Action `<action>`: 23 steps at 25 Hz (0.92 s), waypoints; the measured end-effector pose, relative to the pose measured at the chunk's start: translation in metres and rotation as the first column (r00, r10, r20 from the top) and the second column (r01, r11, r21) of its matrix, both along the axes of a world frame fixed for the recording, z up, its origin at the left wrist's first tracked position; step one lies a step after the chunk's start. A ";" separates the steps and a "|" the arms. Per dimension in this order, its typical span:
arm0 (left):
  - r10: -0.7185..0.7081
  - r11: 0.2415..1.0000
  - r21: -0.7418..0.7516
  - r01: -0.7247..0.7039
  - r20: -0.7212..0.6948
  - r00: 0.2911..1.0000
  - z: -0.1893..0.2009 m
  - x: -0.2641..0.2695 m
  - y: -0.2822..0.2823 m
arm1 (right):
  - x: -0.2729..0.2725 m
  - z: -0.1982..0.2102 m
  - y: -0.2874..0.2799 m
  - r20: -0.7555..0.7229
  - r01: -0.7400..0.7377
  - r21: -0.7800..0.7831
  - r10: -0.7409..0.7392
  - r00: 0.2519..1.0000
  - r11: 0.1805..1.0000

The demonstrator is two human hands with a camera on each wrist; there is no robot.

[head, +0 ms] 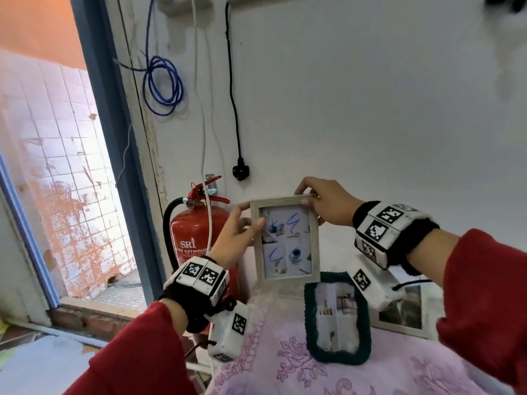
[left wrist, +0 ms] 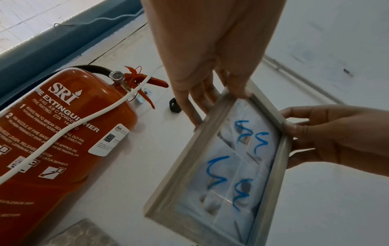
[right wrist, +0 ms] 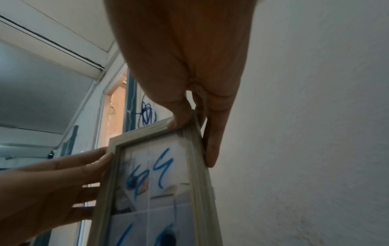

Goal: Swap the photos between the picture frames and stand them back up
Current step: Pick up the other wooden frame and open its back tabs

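A pale wooden picture frame (head: 287, 239) stands upright at the back of the table, holding a photo marked with blue scribbles (left wrist: 242, 168). My left hand (head: 242, 232) pinches its upper left edge, thumb on the front, fingers behind. My right hand (head: 322, 203) pinches the top right corner (right wrist: 185, 126), thumb in front, fingers behind. A dark green knitted frame (head: 336, 317) with a photo lies flat in front of it. A third white frame (head: 405, 312) lies at the right, partly hidden by my right wrist.
A pink floral cloth (head: 299, 366) covers the table. A red fire extinguisher (head: 196, 240) stands close at the left, with a white cable across it. A black plug (head: 241, 172) hangs on the white wall behind. An open doorway lies further left.
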State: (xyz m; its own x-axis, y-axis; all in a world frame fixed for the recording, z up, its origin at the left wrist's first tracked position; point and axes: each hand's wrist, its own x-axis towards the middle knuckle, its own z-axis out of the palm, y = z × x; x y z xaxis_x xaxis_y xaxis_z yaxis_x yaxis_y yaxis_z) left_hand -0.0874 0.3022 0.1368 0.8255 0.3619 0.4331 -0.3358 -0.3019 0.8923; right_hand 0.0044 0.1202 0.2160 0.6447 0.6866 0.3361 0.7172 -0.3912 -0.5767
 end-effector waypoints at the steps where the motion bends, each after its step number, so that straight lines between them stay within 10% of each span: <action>1: -0.053 0.999 0.003 0.053 -0.005 0.999 -0.001 -0.010 -0.008 | -0.009 0.003 -0.012 0.007 0.005 0.026 -0.005 1.000 1.000; 14: -0.216 0.970 -0.139 0.199 -0.122 0.969 -0.066 -0.076 -0.139 | -0.076 -0.087 -0.152 -0.174 0.204 0.400 -0.145 0.974 0.893; 23: -0.249 0.941 -0.288 0.180 -0.225 0.942 -0.138 -0.102 -0.193 | -0.135 -0.217 -0.198 -0.632 0.400 0.550 0.053 0.773 0.733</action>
State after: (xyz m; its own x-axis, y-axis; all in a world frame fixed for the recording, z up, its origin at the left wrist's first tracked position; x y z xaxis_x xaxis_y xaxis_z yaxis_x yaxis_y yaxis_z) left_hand -0.1891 0.1097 -0.0012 0.9654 0.2347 0.1137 -0.1182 0.0052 0.9930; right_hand -0.1306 -0.0774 -0.0013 0.9384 0.3097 0.1535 0.1141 0.1416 -0.9833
